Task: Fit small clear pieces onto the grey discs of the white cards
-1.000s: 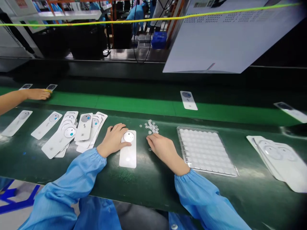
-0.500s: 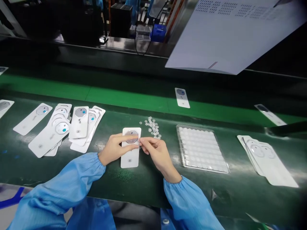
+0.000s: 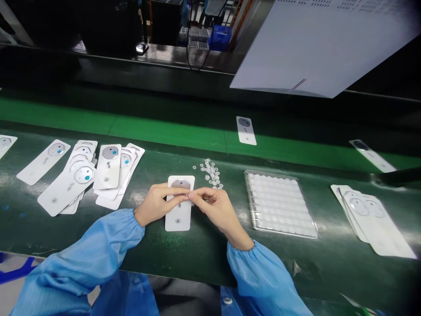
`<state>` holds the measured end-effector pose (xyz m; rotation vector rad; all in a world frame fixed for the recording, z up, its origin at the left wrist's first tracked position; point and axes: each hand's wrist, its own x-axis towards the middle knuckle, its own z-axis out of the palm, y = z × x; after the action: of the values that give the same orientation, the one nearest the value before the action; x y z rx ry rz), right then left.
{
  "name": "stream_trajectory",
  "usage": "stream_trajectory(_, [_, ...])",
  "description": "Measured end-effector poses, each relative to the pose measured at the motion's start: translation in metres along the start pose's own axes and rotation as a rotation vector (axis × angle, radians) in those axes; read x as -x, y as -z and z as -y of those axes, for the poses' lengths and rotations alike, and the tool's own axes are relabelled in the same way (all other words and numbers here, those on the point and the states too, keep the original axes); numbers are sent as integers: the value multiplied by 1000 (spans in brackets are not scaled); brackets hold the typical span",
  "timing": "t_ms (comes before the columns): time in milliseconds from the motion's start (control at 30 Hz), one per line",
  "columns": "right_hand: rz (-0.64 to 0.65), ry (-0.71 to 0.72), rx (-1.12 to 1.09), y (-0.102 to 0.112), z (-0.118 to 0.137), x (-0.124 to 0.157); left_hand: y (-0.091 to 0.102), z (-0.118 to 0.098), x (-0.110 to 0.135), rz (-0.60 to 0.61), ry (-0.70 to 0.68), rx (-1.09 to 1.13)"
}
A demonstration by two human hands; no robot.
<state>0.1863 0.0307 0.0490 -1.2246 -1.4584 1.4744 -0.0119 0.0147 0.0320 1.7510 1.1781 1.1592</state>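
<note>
Leaving the small clear round plastic discs (image 3: pixel 213 170), the right hand (image 3: pixel 215 207) had moved onto the white rectangular card (image 3: pixel 178 217), which lay flat on the dark green bench (image 3: pixel 204 254); the work seemed to have passed from picking to placing. Its thumb and finger were pinched together, on what could not be told, while the left hand's (image 3: pixel 154 204) thumb and fingers lay parted across the card. The card's dark printed marks were too small to read.

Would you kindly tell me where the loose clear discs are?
In the head view, the loose clear discs lie centrally on the worktop, beyond the right hand, between the white card under the left hand and the clear tray.
</note>
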Motion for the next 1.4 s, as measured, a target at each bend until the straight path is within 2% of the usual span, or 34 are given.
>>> stream_trajectory(167, [41, 34, 32, 4, 1, 1, 1, -2, -1, -14, 84, 72])
stream_trajectory(333, [70, 58, 122, 6, -3, 2, 1, -3, -2, 15, 55, 71])
stream_trajectory(500, [-21, 191, 311, 5, -1, 4, 2, -3, -2, 65, 56, 52])
stream_trajectory(667, [-11, 320, 406, 3, 0, 6, 2, -3, 1, 58, 104, 32])
stream_trajectory(767, [0, 319, 435, 2, 0, 6, 2, -2, 0, 85, 120, 46])
stream_trajectory(933, [24, 300, 432, 0, -1, 6, 4, -3, -1, 81, 61, 31])
stream_trajectory(1033, [-7, 437, 490, -1, -4, 5, 6, -3, -1, 82, 105, 17])
stream_trajectory(1133, [-77, 748, 719, 4, -7, 2, 7, -2, -1, 148, 216, 97])
stream_trajectory(1233, [-77, 1035, 957, 10, -10, 0, 7, -3, -2, 232, 292, 255])
stream_trajectory(1300, [-61, 1100, 963, 11, -11, 0, 6, -5, -4, 240, 316, 347])
stream_trajectory(1400, [-111, 1001, 759, 7, -11, 1, 7, -7, -6, 213, 324, 376])
